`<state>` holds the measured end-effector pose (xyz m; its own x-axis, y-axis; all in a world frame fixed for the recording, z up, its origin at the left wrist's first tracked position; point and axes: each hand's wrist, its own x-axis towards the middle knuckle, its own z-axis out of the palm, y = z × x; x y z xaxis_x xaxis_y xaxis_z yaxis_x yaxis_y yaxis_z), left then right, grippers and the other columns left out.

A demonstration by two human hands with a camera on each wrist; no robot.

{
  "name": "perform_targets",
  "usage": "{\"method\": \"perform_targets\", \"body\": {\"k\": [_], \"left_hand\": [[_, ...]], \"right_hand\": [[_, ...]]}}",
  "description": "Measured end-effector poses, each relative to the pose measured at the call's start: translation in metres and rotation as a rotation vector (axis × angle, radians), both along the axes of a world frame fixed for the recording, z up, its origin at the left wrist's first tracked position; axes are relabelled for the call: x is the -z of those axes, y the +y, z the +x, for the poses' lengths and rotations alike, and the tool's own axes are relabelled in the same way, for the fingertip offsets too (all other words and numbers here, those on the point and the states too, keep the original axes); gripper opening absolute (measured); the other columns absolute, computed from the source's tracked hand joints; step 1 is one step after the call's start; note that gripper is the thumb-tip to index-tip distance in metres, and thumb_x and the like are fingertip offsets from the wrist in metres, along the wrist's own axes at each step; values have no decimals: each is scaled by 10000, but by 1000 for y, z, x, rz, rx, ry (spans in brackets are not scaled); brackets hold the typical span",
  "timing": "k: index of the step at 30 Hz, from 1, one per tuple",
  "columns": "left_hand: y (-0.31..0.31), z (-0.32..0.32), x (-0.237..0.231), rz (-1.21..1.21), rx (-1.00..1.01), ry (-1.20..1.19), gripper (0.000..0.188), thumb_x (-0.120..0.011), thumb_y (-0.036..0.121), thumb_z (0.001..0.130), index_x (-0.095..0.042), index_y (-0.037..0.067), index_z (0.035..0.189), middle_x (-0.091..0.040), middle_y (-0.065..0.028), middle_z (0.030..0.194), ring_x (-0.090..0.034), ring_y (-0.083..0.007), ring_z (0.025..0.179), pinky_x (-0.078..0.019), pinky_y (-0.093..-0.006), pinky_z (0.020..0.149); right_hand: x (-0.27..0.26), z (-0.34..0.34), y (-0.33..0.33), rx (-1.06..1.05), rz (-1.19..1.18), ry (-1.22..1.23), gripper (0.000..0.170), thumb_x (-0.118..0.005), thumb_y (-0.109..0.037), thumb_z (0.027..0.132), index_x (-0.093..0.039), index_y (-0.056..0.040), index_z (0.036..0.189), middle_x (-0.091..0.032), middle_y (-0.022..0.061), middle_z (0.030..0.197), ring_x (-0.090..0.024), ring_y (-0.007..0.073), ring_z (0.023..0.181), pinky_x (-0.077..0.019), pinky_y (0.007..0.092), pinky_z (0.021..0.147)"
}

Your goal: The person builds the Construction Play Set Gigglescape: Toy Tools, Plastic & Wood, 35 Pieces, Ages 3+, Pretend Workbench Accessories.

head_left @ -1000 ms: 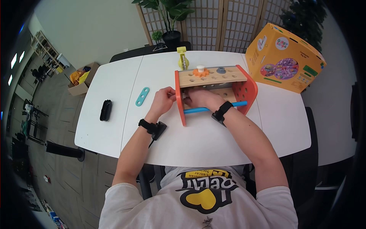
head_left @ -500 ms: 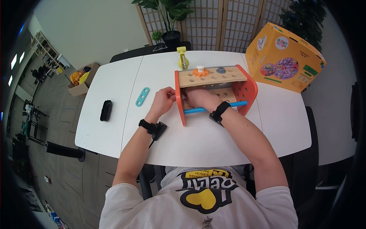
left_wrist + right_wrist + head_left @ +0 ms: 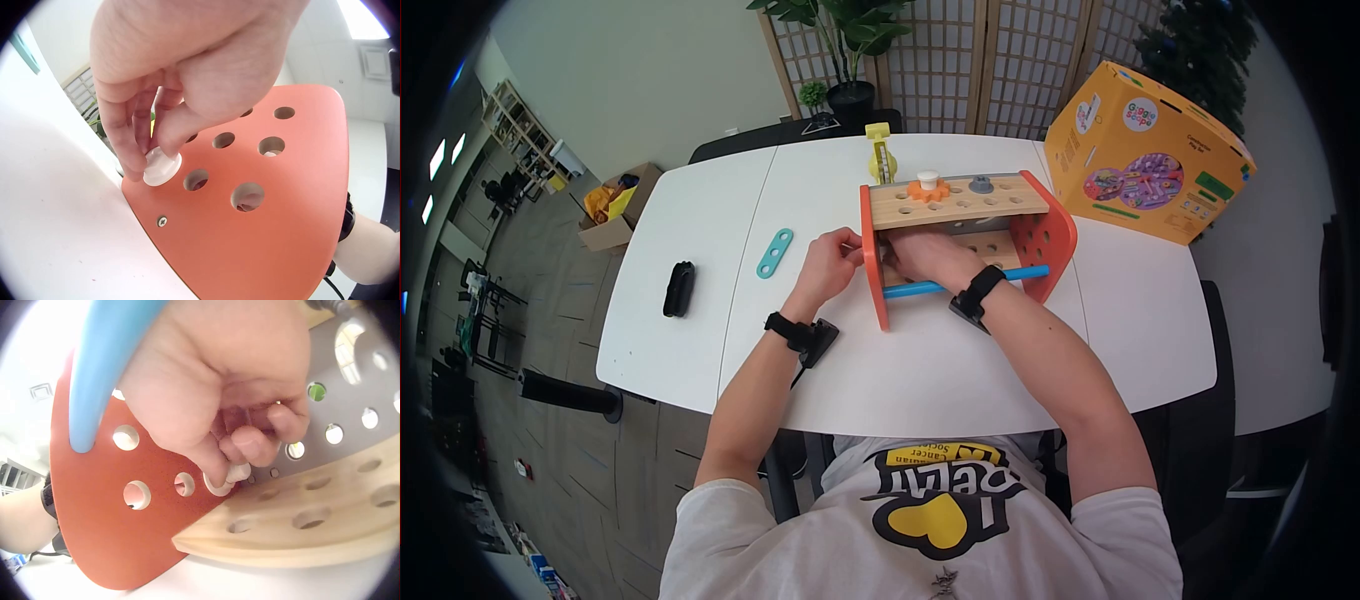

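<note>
A toy workbench with red side panels (image 3: 872, 270), a wooden top (image 3: 960, 205) and a blue bar (image 3: 920, 287) stands in front of me. Outside the left panel, my left hand (image 3: 194, 69) pinches the round head of a white toy bolt (image 3: 164, 167) that sits against the panel, low near its edge. My right hand (image 3: 231, 381) reaches inside the bench above the blue bar. Its thumb and curled fingers pinch a small white piece (image 3: 239, 473) at the inner face of that panel, beside the wooden shelf (image 3: 275, 525). The fingers partly hide this piece.
An orange gear with a white knob (image 3: 927, 186) and a grey nut-shaped piece (image 3: 980, 184) sit on the bench top. Behind stands a yellow toy piece (image 3: 880, 155). A teal strip (image 3: 774, 253) and a black case (image 3: 679, 290) lie left; a yellow box (image 3: 1150, 150) stands right.
My right hand and wrist have turned slightly inside the bench, the wrist strap shifting a little left. The left hand stays at the outer side of the panel.
</note>
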<state>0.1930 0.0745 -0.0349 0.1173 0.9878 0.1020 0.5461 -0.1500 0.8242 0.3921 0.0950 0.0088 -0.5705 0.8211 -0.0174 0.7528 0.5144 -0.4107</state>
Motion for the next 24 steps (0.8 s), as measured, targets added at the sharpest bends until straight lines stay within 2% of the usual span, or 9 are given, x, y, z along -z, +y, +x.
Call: {"method": "perform_targets", "body": {"k": [8,11,14,15,16,19,21,23,24], "left_hand": [[2,-4,4,0,5,7,140,-673,65,910,-706,-30,1008,-750,-162,890,-714,-226,801,-555,-345,747],[1,-3,2,-30,2,-39,141,-674,58,905,-704,-35,1007,-751,-163,899,-717,-228,811,-556,-348,747],[3,-6,8,38,32,10,206,-665,148,954,-707,-40,1025,-752,-162,898,-722,-224,821,-557,-349,752],[2,-5,5,-2,7,3,288,-638,225,979,-704,-44,1053,-753,-166,928,-724,-227,843,-559,-349,759],[0,-3,-2,-41,-20,-6,370,-610,302,1005,-701,-48,1081,-753,-171,959,-725,-230,865,-560,-349,765],[-4,-1,-9,-175,-106,-153,673,-476,554,1028,-650,-67,1220,-723,-201,1118,-714,-256,978,-565,-354,800],[-6,0,-14,-254,-119,-255,853,-392,688,1008,-593,-82,1315,-674,-225,1243,-690,-285,1069,-564,-364,832],[-8,-3,-24,-314,-92,-319,994,-330,782,969,-526,-96,1393,-605,-245,1364,-653,-319,1161,-561,-379,866],[-8,-2,-29,-337,-90,-330,1024,-324,804,953,-512,-95,1407,-587,-249,1385,-627,-327,1202,-551,-398,891]], "right_hand": [[-8,4,-6,44,11,27,285,-614,-177,926,-685,-65,1179,-694,197,1138,-658,370,1059,-542,453,905],[-38,13,-24,75,-51,50,307,-583,-217,958,-687,-70,1207,-699,194,1128,-658,359,1065,-536,453,911],[-43,27,-37,21,-110,-12,331,-564,-228,976,-676,-57,1236,-703,189,1120,-662,358,1051,-536,453,907],[-41,35,-41,-11,-120,-46,338,-560,-228,980,-671,-51,1246,-704,187,1119,-664,360,1045,-537,453,905],[-31,42,-51,-55,122,168,306,-561,-197,979,-687,-18,1193,-723,172,1035,-685,364,960,-549,440,865],[-51,64,-79,-36,204,386,236,-581,-136,974,-711,0,1116,-734,153,918,-713,309,843,-566,381,780],[-66,82,-90,56,317,590,180,-604,-87,968,-722,17,1057,-724,132,828,-712,228,742,-559,328,689],[-80,115,-85,269,691,583,165,-639,-75,956,-719,39,1045,-717,125,807,-699,179,716,-543,287,643],[-85,139,-71,365,682,557,225,-631,-142,974,-712,40,1081,-720,136,856,-700,182,730,-540,287,634]]}}
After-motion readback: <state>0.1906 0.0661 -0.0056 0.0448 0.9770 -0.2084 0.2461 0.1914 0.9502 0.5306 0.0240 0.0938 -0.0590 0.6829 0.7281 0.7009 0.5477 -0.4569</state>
